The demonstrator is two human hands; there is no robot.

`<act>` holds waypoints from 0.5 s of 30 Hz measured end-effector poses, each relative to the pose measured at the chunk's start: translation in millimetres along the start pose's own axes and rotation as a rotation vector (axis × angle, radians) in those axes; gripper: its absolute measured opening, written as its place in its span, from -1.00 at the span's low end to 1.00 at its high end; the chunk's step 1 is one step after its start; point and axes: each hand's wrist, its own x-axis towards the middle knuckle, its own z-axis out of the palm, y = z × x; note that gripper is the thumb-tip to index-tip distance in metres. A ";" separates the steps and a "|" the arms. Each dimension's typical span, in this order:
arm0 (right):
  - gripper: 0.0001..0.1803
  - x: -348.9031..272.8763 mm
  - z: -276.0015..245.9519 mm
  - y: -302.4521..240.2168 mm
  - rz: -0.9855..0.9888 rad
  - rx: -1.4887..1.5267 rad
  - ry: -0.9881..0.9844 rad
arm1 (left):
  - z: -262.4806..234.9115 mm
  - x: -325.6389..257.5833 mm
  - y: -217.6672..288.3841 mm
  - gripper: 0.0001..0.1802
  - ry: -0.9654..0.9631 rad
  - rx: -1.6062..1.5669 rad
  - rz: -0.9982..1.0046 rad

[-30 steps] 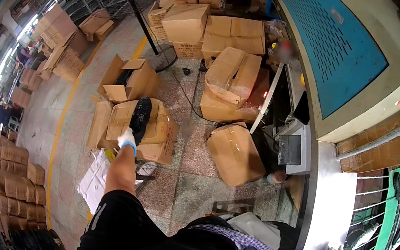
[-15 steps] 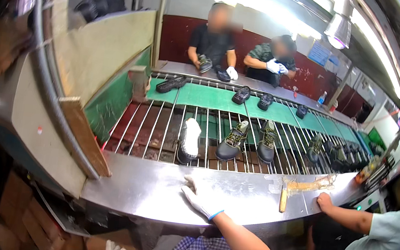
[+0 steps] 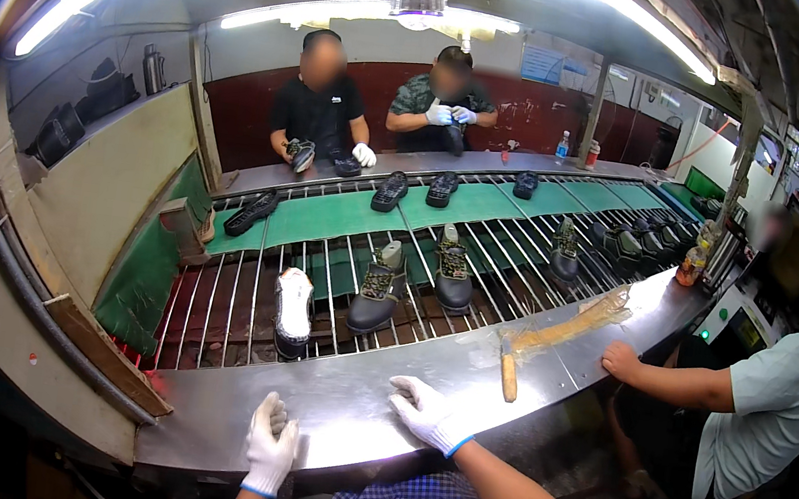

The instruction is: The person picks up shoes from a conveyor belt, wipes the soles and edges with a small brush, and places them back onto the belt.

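Observation:
My left hand (image 3: 271,447), in a white glove, hovers at the near edge of the metal counter (image 3: 340,393) with thumb and fingers apart and nothing in them. My right hand (image 3: 424,415), gloved in white with a blue cuff, reaches over the counter, fingers stretched out and empty. Just past the counter, a shoe with a white sole (image 3: 292,311) leans on the metal bars of the rack, sole facing me. To its right a black laced shoe (image 3: 379,292) and another black laced shoe (image 3: 453,272) stand toe toward me.
A wooden-handled tool (image 3: 508,375) lies by tan tape on the counter. Beyond the bars, a green belt (image 3: 343,217) carries several dark shoes. Two people (image 3: 323,103) work opposite; another person (image 3: 753,397) sits at right. A wooden post edge (image 3: 108,353) borders the left.
My view has turned to the right. My left hand has risen from below the counter to its near edge. The right hand remains over the counter, empty.

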 end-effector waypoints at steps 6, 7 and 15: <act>-0.52 -12.3 1.7 3.9 -0.025 -0.016 0.093 | 16.0 26.2 0.2 -0.36 0.007 0.265 0.008; -0.52 -10.7 1.0 1.9 -0.010 -0.021 0.098 | 15.2 26.1 1.2 -0.37 -0.016 0.307 0.042; -0.54 -9.3 2.5 -8.6 0.037 0.009 0.087 | 11.3 25.3 5.2 -0.40 0.025 0.253 0.004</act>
